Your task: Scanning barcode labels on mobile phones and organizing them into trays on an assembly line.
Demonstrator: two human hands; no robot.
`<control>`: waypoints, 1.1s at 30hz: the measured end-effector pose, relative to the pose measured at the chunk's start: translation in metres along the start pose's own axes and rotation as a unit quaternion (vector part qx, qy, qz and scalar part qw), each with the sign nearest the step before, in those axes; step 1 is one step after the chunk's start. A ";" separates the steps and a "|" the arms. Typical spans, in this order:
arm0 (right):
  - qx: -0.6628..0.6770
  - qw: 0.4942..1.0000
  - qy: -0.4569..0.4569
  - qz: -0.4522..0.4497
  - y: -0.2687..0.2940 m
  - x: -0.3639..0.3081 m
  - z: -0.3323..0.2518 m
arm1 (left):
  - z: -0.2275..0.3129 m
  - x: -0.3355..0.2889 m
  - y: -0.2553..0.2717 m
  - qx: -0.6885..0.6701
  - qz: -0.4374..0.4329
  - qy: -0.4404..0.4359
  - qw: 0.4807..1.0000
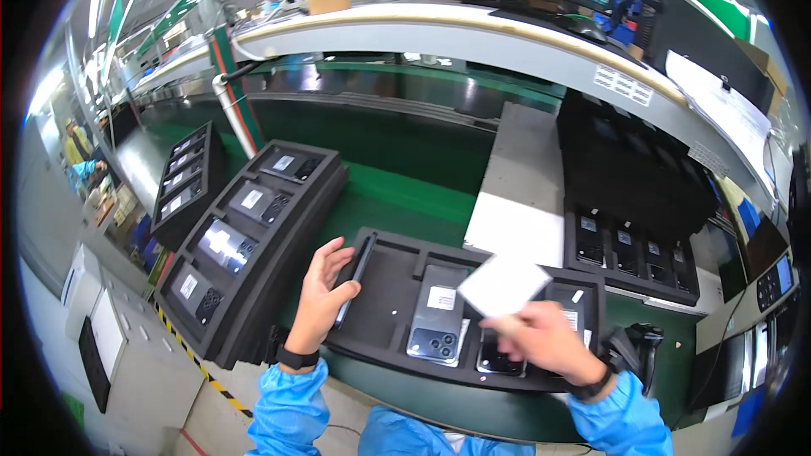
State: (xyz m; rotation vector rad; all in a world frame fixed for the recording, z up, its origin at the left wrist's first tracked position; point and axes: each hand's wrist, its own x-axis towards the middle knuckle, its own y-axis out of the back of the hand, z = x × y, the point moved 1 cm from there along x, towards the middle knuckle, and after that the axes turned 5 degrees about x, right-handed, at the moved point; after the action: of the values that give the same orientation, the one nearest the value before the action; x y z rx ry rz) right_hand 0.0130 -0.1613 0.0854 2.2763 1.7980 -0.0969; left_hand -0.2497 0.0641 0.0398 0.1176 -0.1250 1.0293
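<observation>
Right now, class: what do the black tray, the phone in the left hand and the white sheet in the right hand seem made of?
Tray: probably matte black foam, thick walls with cut pockets. Phone: looks like glossy glass or plastic, dark and thin edge-on. Sheet: likely thin paper or film, flat white, blurred.

Worktop (397, 194): green surface, cream front edge on the raised shelf (473, 21) above it. Foam trays (384, 266): black, as are the trays to the left (245, 228) and right (629, 203). Phones (435, 317) in the near tray: grey backs with white labels. Card (504, 285): white. Sleeves (287, 409): bright blue; wristbands (297, 359): black. Floor marking (198, 363): yellow-and-black diagonal stripes. Sheet (519, 194) on the worktop: pale grey-white.
</observation>
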 end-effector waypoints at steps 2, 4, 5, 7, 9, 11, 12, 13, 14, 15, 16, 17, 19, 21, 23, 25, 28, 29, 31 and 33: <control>-0.021 0.987 -0.067 -0.145 -0.051 0.046 -0.017 | -0.003 0.000 0.002 -0.020 0.003 0.007 1.000; -0.046 0.969 -0.114 -0.213 -0.092 0.074 -0.027 | -0.008 0.000 0.003 -0.013 0.013 -0.014 1.000; -0.051 0.962 -0.133 -0.235 -0.111 0.084 -0.030 | -0.010 0.000 0.003 -0.021 0.013 -0.013 1.000; -0.081 0.951 -0.156 -0.253 -0.136 0.092 -0.032 | -0.014 0.001 0.002 -0.014 0.007 -0.018 1.000; -0.108 0.947 -0.157 -0.258 -0.146 0.091 -0.031 | -0.016 0.003 0.001 0.021 0.009 -0.033 0.999; -0.100 0.949 -0.177 -0.240 -0.144 0.089 -0.028 | -0.016 0.002 -0.002 0.074 0.008 -0.057 0.996; -0.107 0.950 -0.173 -0.239 -0.142 0.088 -0.027 | -0.014 0.002 -0.004 0.123 0.005 -0.079 0.989; -0.101 0.954 -0.172 -0.222 -0.137 0.087 -0.026 | -0.012 0.001 -0.005 0.122 0.005 -0.079 0.989; -0.093 0.959 -0.173 -0.204 -0.133 0.084 -0.024 | -0.009 -0.002 -0.008 0.173 0.005 -0.084 0.981; -0.089 0.960 -0.175 -0.200 -0.127 0.080 -0.023 | -0.006 -0.003 -0.011 0.224 0.001 -0.096 0.970; -0.087 0.967 -0.165 -0.176 -0.120 0.074 -0.021 | -0.002 -0.004 -0.012 0.270 -0.001 -0.104 0.957; -0.084 0.972 -0.157 -0.153 -0.111 0.066 -0.019 | 0.002 -0.006 -0.014 0.266 -0.007 -0.107 0.958; -0.037 0.986 -0.103 -0.126 -0.080 0.040 -0.014 | 0.007 -0.011 -0.019 0.400 -0.018 -0.118 0.909; -0.026 0.997 -0.072 -0.004 -0.044 0.009 -0.004 | 0.008 -0.013 -0.025 0.489 -0.038 -0.135 0.861; -0.093 0.980 0.032 0.171 -0.010 -0.019 0.011 | 0.006 -0.013 -0.026 0.517 -0.035 -0.147 0.843; -0.243 0.907 0.095 0.330 0.023 -0.051 0.026 | 0.003 -0.013 -0.019 0.429 -0.014 -0.140 0.892; -0.288 0.848 0.010 0.444 0.045 -0.096 0.058 | -0.004 -0.020 0.003 0.308 0.038 -0.121 0.943; -0.254 0.844 -0.026 0.472 0.043 -0.105 0.070 | -0.010 -0.026 0.007 0.229 0.048 -0.035 0.972; -0.145 0.896 -0.114 0.404 0.040 -0.116 0.089 | -0.018 -0.043 0.019 0.160 0.021 0.050 0.986; -0.032 0.905 -0.071 0.418 0.029 -0.124 0.095 | -0.025 -0.055 0.023 0.131 -0.001 0.069 0.989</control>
State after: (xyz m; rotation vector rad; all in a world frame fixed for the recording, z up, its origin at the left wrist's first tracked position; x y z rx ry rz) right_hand 0.0203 -0.3065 0.0222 2.6848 0.6289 -0.0452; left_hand -0.2961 0.0328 0.0073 0.2835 0.1367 1.0448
